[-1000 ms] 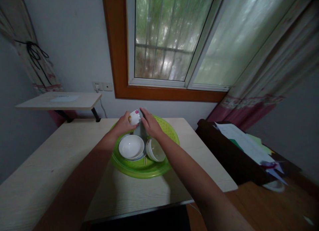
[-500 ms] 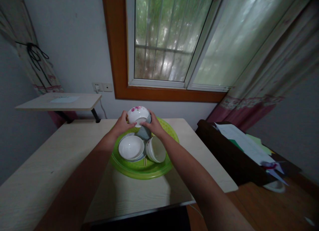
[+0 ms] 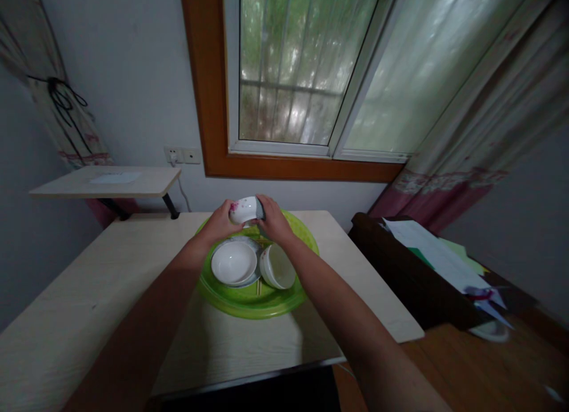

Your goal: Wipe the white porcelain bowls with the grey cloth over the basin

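The floral bowl (image 3: 243, 211) is btwn my hands, L hand (image 3: 220, 222) pinching its left side, R hand (image 3: 274, 223) pinching grey cloth (image 3: 259, 209) against its right.

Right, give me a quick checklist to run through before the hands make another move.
1. Left hand gripping the flowered bowl: ok, fingers and thumb at its left side.
2. Right hand has the grey cloth against the bowl: ok, at its right side.
3. Inside of the flowered bowl clean: cannot tell, it faces away from the camera.
4. White bowl upright on the green tray: ok, opening up.
5. Bowl at the tray's right upright: not ok, tipped sideways.
6. Near rim of the tray inside the table's front edge: ok.
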Action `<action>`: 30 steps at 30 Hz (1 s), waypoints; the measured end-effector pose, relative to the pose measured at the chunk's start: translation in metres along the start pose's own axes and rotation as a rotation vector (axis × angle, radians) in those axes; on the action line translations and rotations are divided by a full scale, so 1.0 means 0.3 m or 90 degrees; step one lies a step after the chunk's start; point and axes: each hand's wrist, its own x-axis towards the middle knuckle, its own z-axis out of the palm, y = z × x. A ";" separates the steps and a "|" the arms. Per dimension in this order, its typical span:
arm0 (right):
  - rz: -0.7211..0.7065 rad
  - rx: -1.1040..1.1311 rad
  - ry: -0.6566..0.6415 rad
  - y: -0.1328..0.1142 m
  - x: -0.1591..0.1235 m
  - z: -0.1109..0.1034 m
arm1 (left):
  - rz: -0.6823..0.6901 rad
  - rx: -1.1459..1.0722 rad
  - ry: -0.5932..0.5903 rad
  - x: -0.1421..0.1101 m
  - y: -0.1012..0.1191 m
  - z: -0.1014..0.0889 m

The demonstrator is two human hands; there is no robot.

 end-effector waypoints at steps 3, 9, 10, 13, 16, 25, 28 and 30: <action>0.034 0.013 0.008 -0.008 -0.001 0.008 | -0.016 0.019 -0.005 0.001 0.006 -0.007; 0.008 0.044 0.004 -0.064 -0.001 -0.002 | -0.047 0.027 -0.006 0.002 0.019 -0.014; -0.004 0.040 -0.003 -0.076 -0.002 -0.007 | -0.051 0.029 -0.006 0.002 0.020 -0.014; -0.047 0.008 -0.037 -0.115 -0.003 -0.021 | -0.047 0.033 -0.011 0.001 0.019 -0.012; -0.088 -0.038 -0.090 -0.151 0.000 -0.026 | -0.021 0.019 -0.020 -0.001 0.013 -0.011; -0.073 -0.050 -0.088 -0.161 0.010 -0.003 | -0.009 0.041 -0.028 -0.003 0.028 -0.010; -0.012 -0.008 -0.026 -0.117 0.007 0.007 | -0.027 0.053 -0.026 -0.001 0.033 -0.011; 0.037 0.006 -0.002 -0.084 0.004 0.011 | -0.029 0.052 -0.013 0.001 0.032 -0.011</action>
